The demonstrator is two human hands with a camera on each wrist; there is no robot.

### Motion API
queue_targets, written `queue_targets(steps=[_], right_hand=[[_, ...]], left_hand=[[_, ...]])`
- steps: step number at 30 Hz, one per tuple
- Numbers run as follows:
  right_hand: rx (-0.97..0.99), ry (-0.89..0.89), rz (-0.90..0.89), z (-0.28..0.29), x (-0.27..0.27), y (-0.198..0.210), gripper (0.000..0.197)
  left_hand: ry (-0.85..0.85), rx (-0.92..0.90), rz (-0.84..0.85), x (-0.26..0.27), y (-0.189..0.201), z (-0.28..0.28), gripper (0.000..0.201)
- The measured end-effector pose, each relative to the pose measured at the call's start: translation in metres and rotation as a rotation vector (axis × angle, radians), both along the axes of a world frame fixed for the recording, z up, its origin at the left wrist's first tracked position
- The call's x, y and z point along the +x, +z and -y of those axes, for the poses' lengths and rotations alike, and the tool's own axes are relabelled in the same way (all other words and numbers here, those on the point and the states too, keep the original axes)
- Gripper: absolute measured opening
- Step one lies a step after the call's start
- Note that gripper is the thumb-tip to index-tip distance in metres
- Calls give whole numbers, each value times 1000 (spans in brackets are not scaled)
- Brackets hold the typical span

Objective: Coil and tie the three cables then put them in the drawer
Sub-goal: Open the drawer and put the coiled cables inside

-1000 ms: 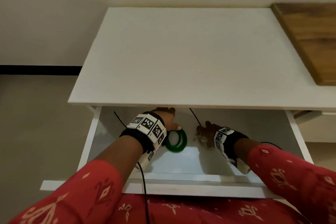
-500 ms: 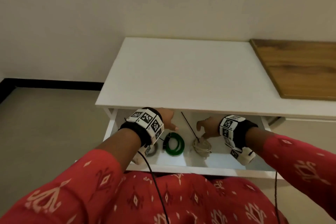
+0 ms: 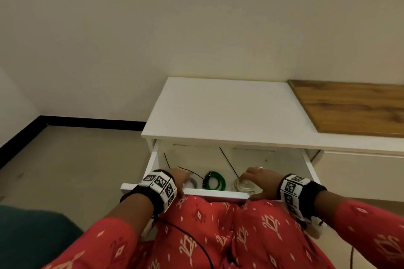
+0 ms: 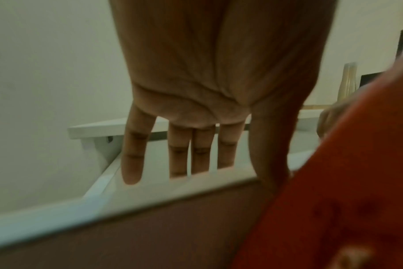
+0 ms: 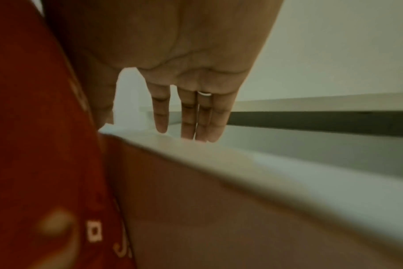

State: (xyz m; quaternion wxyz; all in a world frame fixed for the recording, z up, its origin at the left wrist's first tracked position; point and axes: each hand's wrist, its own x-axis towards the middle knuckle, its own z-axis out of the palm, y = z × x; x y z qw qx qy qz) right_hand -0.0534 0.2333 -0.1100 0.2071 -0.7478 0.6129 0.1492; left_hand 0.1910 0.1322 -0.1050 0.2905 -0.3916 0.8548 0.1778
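The white drawer stands open under the white tabletop. Three coiled cables lie inside it in a row: a grey coil at the left, a green coil in the middle, a white coil at the right. Black tie ends stick up from the coils. My left hand reaches over the drawer's front edge near the grey coil, its fingers straight and holding nothing. My right hand lies the same way above the white coil, its fingers straight over the front panel.
A wooden board lies on the tabletop at the right. The cabinet stands against a plain wall, with bare floor to its left. My red patterned lap presses against the drawer front.
Both hands have let go of the coils and drawn back to the drawer's front edge. The head view has pulled back and tilted up, so more wall shows.
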Motion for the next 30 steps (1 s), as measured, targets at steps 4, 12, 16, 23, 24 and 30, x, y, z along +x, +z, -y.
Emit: queue_targets(steps=[4,12,16,23,24,30], right_hand=[[-56,-52,29,-10,-9,-4,59],[-242,-20,-21,-6,-9,-14,70],[-305,-97,8,5,-12,-19,76],[-391,-214,2,28,-31,-19,94],[-401,-230,12,30,-36,-18,96],[-402,-297,-29,53,-57,-17,89]], left_hand=[[31,-119,-10,7,-7,-9,57],[117,-324,-56,3,-22,3,96],[130,-365,-64,0,-24,17,99],[88,-498,-19,-22,-13,43,112],[80,-516,-15,-27,-11,47,113],[72,-562,-40,-53,-11,67,98]])
